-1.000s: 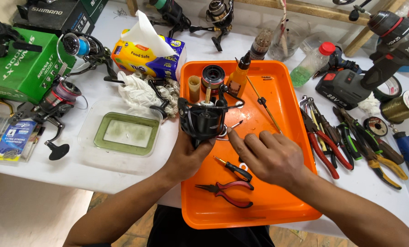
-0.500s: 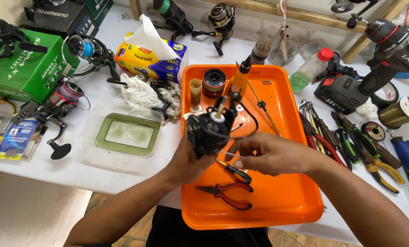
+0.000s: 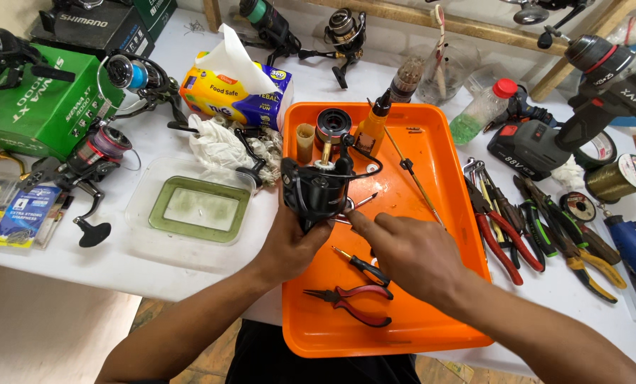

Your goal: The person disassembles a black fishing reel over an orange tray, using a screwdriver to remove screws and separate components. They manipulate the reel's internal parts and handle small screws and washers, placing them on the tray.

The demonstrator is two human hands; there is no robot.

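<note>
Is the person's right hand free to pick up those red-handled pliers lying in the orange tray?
Probably yes. The right hand holds nothing and hovers just above the red-handled pliers, which lie uncovered on the orange tray; only a small screwdriver lies between.

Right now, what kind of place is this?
Probably a fishing reel repair bench. The left hand holds a black reel body over an orange tray, more spinning reels sit on the white table, and pliers lie beside a cordless drill.
</note>
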